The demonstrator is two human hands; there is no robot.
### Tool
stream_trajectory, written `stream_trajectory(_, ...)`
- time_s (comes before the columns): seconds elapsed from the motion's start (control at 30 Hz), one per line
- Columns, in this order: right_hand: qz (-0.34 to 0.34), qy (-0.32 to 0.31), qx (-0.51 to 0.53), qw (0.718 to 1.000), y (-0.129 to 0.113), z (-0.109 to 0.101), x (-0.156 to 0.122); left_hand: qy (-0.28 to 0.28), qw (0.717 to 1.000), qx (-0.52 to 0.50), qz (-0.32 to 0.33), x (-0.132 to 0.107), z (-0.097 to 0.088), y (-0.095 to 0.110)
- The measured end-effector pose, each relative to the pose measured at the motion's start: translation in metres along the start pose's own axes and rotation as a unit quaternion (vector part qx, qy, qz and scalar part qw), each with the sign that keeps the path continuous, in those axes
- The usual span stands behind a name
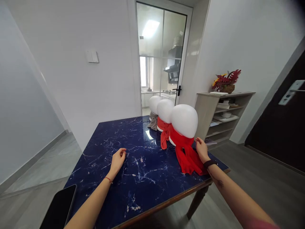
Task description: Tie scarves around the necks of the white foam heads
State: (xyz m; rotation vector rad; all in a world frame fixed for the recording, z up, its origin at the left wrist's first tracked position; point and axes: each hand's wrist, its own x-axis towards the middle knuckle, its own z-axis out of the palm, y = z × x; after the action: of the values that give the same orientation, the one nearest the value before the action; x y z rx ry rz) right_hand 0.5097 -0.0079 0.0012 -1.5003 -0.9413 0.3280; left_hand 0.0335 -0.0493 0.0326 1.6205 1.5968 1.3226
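Three smooth white mannequin heads stand in a slanting row at the right of the blue marbled table [100, 152]. Around the base of the nearest head [184, 119] is a bright red scarf [187, 156], its ends spread on the tabletop. The middle head [165, 110] wears a coral scarf [164, 130], the farthest head [154, 104] a grey one [152, 121]. Left of them, my left hand [118, 159] is over the table, fingers loosely bent, holding nothing. My right hand [202, 150] is beside the nearest head and red scarf, fingers slightly bent; whether it touches them is unclear.
A black phone [59, 206] lies at the table's near left corner. Behind the table is a glass door [162, 47] with a kitchen beyond. To the right stands an open shelf [207, 108] with a flower basket [227, 83] on top.
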Motion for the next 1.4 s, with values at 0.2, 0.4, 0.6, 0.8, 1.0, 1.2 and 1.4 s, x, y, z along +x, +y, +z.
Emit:
stream_trajectory(0.2,-0.090,0.111,-0.059,0.988,-0.047,0.010,-0.057,0.043,0.999,-0.028,-0.012,0.000,-0.005,-0.026)
stream_trajectory(0.4,-0.191,-0.290,0.025,0.937,-0.102,0.074,-0.146,0.052,0.996,-0.068,-0.026,0.004,-0.004,-0.034)
stream_trajectory(0.6,-0.222,-0.471,-0.004,0.854,-0.122,0.177,-0.174,0.067,0.991,-0.110,-0.036,0.002,-0.012,-0.037)
stream_trajectory(0.8,-0.211,-0.434,-0.064,0.873,-0.116,0.221,-0.186,0.071,0.990,-0.115,-0.039,-0.001,-0.018,-0.033)
stream_trajectory(1.0,-0.223,-0.453,-0.029,0.862,-0.109,0.214,-0.189,0.083,0.989,-0.115,-0.048,-0.002,-0.019,-0.033)
stream_trajectory(1.2,-0.225,-0.459,-0.018,0.859,-0.110,0.213,-0.188,0.088,0.988,-0.117,-0.052,-0.004,-0.019,-0.029)
stream_trajectory(1.4,-0.227,-0.463,-0.014,0.856,-0.110,0.211,-0.189,0.096,0.986,-0.125,-0.057,-0.003,-0.020,-0.030)
